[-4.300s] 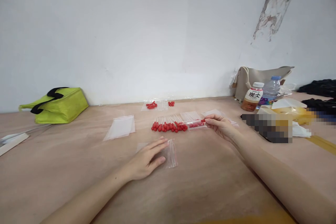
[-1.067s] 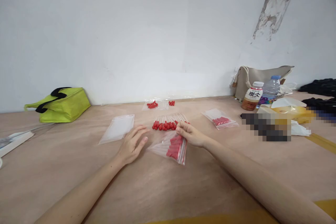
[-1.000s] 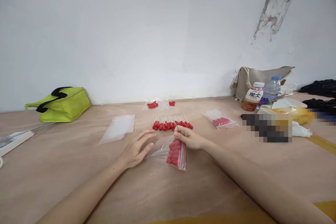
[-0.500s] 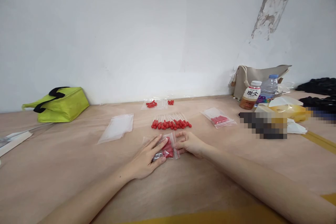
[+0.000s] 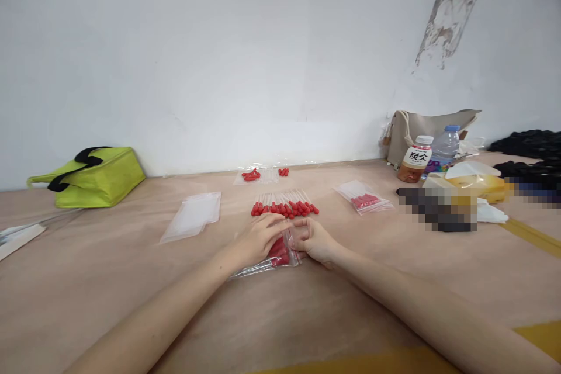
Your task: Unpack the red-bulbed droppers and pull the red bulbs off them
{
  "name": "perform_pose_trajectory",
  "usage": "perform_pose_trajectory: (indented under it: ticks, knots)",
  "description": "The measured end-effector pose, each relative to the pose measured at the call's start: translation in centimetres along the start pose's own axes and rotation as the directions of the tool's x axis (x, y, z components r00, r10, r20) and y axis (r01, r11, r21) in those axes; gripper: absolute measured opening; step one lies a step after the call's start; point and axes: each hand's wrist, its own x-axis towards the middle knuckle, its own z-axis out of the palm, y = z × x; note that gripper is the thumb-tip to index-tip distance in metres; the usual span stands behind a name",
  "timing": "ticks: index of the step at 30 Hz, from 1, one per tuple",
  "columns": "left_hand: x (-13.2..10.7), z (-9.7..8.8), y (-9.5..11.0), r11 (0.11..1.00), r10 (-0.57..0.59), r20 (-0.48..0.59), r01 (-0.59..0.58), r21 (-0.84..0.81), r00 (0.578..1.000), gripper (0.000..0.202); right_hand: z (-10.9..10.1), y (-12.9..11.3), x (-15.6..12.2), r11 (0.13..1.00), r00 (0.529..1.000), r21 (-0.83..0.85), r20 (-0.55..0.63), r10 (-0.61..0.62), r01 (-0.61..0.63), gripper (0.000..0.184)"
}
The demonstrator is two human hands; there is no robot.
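Observation:
A clear zip-lock bag point(image 5: 280, 258) with red-tipped sticks, which look like swabs, lies flat on the table in front of me. My left hand point(image 5: 259, 241) arches over it, its fingertips closed at the far corner of the bag's zip end and covering part of the contents. Across from it, my right hand point(image 5: 318, 242) pinches the same zip end between thumb and fingers. The fingertips of both hands nearly meet there. Just beyond the hands is a row of loose red-tipped sticks point(image 5: 284, 208), tips toward me.
Empty clear bags point(image 5: 193, 216) lie left; a filled bag point(image 5: 364, 198) lies right. More red-tipped sticks point(image 5: 251, 175) rest on plastic by the wall. A lime-green bag point(image 5: 96, 178) stands far left. Bottles point(image 5: 415, 159), a beige bag point(image 5: 398, 134) and a yellow tissue pack point(image 5: 482, 186) are at right.
My left hand has lifted from lying flat on the bag, and its fingers have moved to the far corner of the zip end. My right hand keeps its pinch.

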Motion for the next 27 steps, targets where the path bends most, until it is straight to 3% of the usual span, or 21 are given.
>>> perform_pose_trajectory:
  ticks: [3,8,15,23,27]
  knots:
    - [1.2,0.1,-0.4,0.988,0.137,0.016,-0.138,0.063,0.99,0.034,-0.1,0.1,0.1,0.999,0.999,0.009,0.027,-0.031,0.031,0.057]
    - [1.7,0.4,-0.7,0.962,0.232,0.053,-0.237,0.132,0.971,0.02,0.0,0.3,0.3,0.998,0.998,-0.004,0.035,-0.058,0.058,0.06]
    - [1.6,1.2,-1.4,0.911,0.38,-0.053,-0.364,0.193,0.924,0.022,0.0,0.4,0.2,0.999,0.999,0.003,-0.006,-0.047,0.047,0.063]
    - [1.2,1.1,-1.6,0.915,0.35,-0.1,-0.317,0.251,0.931,0.022,-1.0,0.9,0.3,0.985,0.971,0.083,0.173,-0.164,0.151,0.041]
    - [1.2,0.9,-1.6,0.93,0.317,-0.137,-0.28,0.236,0.938,0.022,-1.4,1.2,0.2,0.96,0.939,-0.076,0.24,-0.246,0.27,0.029]
